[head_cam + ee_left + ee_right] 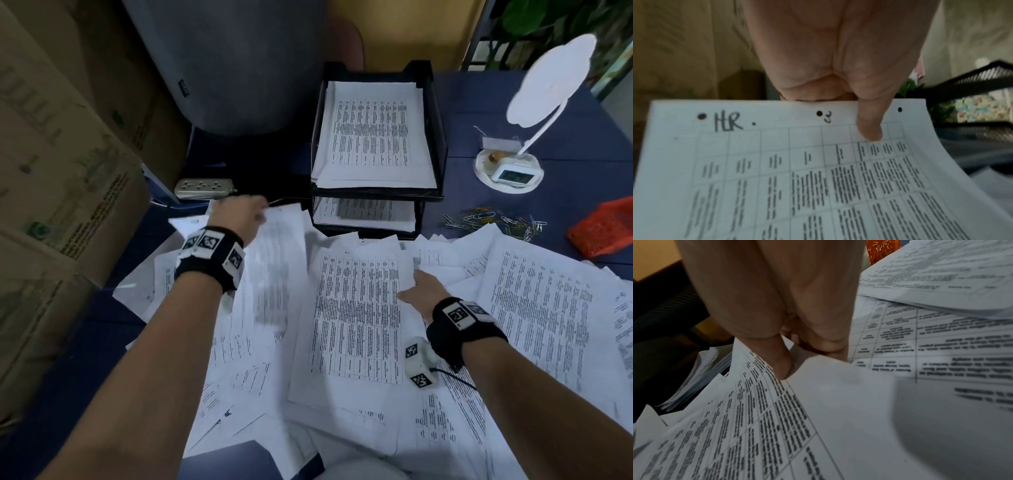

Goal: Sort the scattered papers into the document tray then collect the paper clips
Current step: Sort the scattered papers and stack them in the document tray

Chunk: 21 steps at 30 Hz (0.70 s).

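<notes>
Printed sheets (534, 308) lie scattered in overlapping heaps over the blue table. A black two-tier document tray (440, 144) stands at the back, with stacked sheets in both tiers. My left hand (239, 219) pinches the top edge of one table-printed sheet (818, 178) marked "HR", lifted left of the tray. My right hand (423, 287) pinches the right edge of another table-printed sheet (359, 315) in the middle of the pile; in the right wrist view the thumb (781, 363) lies on top of the sheet (760, 426). Coloured paper clips (493, 221) lie loose right of the tray.
An orange mesh basket (606, 233) sits at the right edge. A white desk lamp (544, 89) with a small clock (512, 174) on its base stands back right. Cardboard boxes (61, 171) line the left, with a grey bin (233, 61) and a power strip (203, 188) behind.
</notes>
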Motion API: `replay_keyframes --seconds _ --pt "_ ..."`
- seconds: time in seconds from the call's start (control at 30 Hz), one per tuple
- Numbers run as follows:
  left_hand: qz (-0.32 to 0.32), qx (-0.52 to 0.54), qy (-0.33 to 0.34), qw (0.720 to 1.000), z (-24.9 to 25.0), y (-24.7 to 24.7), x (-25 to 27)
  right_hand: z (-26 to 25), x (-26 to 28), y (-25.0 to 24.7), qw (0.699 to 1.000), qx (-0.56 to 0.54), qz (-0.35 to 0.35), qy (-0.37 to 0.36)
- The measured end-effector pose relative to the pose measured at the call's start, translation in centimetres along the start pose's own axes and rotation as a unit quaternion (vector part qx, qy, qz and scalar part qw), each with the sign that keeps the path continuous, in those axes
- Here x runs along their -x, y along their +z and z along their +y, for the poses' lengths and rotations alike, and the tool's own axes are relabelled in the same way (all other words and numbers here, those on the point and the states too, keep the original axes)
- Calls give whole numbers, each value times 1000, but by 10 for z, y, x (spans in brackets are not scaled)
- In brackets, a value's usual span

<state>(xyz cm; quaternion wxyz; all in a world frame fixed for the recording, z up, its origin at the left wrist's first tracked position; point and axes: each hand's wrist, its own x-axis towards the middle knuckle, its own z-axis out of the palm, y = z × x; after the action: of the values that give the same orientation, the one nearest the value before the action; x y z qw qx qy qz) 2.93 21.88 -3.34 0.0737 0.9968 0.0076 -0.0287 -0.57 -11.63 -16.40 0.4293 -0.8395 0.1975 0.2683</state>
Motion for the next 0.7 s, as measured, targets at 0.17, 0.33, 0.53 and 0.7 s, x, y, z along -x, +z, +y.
replay_keyframes --seconds 0.17,0.33,0.53,0.7 --pt "51 102 93 989 45 -56 -2 -1 1 1 999 0 17 -43" --pt "-25 183 137 973 68 -83 11 -4 8 -2 999 -4 15 -36" --pt "154 190 163 956 69 -126 16 0 2 -1 999 -30 22 -37" --pt "79 185 147 968 77 -120 10 2 -5 -3 998 -39 21 -43"
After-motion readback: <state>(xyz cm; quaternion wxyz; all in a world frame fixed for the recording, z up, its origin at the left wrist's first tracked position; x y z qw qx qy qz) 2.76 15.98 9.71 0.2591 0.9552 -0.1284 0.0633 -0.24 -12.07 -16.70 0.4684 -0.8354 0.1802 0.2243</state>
